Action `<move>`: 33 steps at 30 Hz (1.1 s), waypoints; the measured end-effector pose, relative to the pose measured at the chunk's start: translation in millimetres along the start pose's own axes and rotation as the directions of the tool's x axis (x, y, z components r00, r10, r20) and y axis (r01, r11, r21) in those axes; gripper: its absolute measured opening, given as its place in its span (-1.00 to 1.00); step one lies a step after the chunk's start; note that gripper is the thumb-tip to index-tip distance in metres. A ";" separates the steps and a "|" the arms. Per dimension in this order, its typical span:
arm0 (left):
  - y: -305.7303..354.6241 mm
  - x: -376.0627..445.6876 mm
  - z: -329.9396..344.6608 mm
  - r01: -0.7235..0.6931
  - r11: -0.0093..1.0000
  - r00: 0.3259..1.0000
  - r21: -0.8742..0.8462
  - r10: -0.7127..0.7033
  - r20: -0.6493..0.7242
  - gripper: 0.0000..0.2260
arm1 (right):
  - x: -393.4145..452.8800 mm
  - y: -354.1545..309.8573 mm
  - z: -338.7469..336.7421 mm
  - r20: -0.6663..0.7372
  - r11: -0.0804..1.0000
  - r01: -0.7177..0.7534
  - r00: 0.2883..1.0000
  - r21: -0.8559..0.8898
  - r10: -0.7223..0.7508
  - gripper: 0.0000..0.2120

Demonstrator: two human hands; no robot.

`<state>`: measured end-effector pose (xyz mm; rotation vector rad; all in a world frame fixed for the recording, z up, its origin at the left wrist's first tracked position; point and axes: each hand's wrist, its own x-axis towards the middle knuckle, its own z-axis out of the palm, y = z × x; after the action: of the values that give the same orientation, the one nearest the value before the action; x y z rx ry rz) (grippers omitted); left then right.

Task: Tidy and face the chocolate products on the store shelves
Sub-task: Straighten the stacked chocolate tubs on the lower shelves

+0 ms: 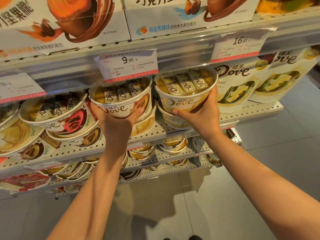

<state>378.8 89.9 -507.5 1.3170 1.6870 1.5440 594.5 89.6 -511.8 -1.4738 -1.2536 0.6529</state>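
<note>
Your left hand (pixel 117 118) cups the brown tub (pixel 121 99) from below, fingers curled round its base and thumb up its right side. The tub sits tilted toward you on top of another tub (pixel 145 122) on the middle shelf (pixel 155 129), just under the 9.90 price tag (pixel 128 66). Your right hand (pixel 202 115) grips the white tub (pixel 185 90) the same way, thumb across the front wall below the logo, fingers wrapped behind on the right. That tub rests atop a lower tub (pixel 173 120), touching the brown one's rim. Left of your hands lies a red tub (pixel 57 113) stacked on others. Right of the white tub stands a pale pouch (pixel 237 87), below the 16.80 tag (pixel 239 45). Boxes (pixel 166 16) fill the shelf above.
</note>
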 end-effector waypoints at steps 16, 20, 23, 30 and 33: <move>-1.2 -6.7 7.6 -0.033 0.999 0.995 0.033 0.036 -0.089 0.06 | -3.7 -2.8 2.9 -0.031 1.000 -0.021 0.999 0.000 0.021 0.15; 4.0 -13.9 11.1 -0.008 1.000 0.995 -0.011 0.007 -0.097 -0.08 | -2.3 0.4 -12.6 0.083 0.996 0.002 0.997 0.094 -0.010 0.04; 19.2 -39.3 24.3 0.001 1.000 0.990 0.025 0.002 -0.138 -0.43 | -4.7 3.0 -36.5 0.159 0.998 0.012 0.987 0.061 -0.022 -0.07; 38.7 -100.0 87.2 -0.084 0.986 0.921 0.147 0.133 -0.366 -0.29 | -2.5 39.0 -130.3 -0.033 0.989 0.146 0.989 -0.007 -0.146 -0.47; 61.1 -137.6 130.6 -0.143 0.968 0.917 0.208 0.209 -0.340 -0.38 | 19.9 56.6 -176.9 -0.126 0.985 0.172 0.977 -0.022 -0.174 -0.54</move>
<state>566.2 22.4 -513.5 1.3708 2.0171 1.8679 777.0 50.2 -506.1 -1.3747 -1.2703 0.4302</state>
